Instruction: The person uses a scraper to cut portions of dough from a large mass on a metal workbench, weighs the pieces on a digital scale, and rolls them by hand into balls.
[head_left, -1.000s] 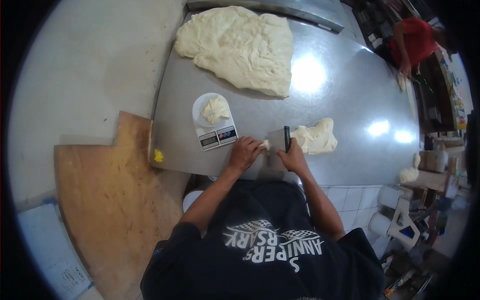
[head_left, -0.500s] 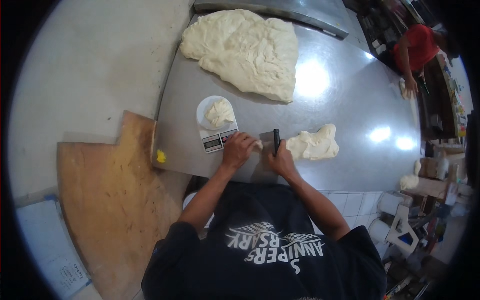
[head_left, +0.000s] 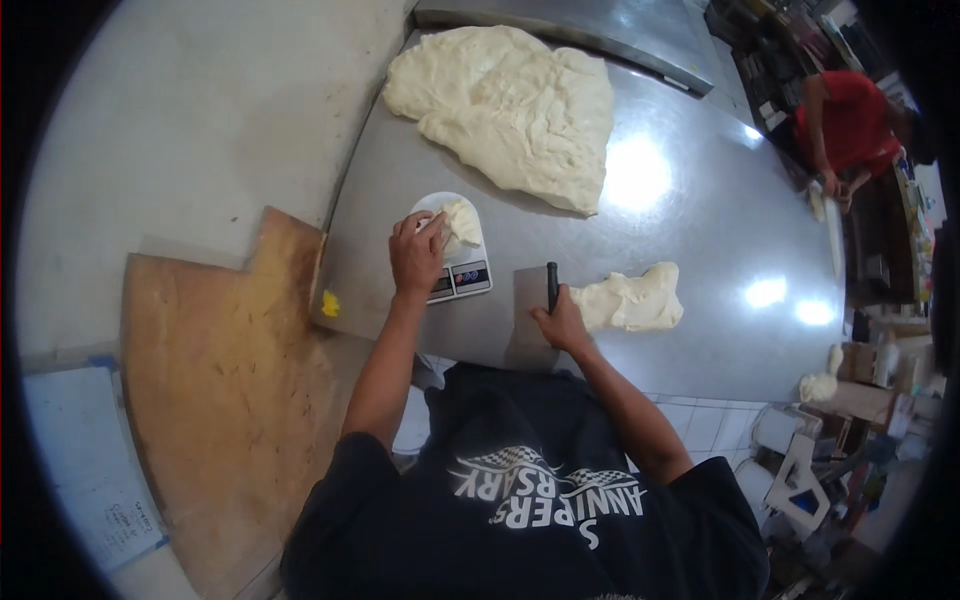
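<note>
My left hand [head_left: 416, 250] reaches over a white kitchen scale [head_left: 473, 284], its curled fingers at the left edge of a pale dough piece [head_left: 461, 222] on the pan. Part of the scale's display lies hidden behind this hand. My right hand [head_left: 563, 322] is closed round the black handle of a dough scraper [head_left: 552, 286], its flat metal blade to the left of the handle. Just right of that hand lies a longer strip of dough [head_left: 640, 298]. Farther back, a large mass of dough [head_left: 512, 115] spreads over the steel table [head_left: 720, 215].
A raised metal ledge [head_left: 590, 38] borders the table's far side. A brown wooden board [head_left: 225, 370] lies at the left. At the far right, a person in a red shirt [head_left: 848, 122] works by the table's edge, and another dough lump [head_left: 820, 386] sits at the near right corner.
My left hand has moved left and away from me, from beside the scraper onto the scale pan, where it meets the dough. My right hand keeps its grip on the scraper.
</note>
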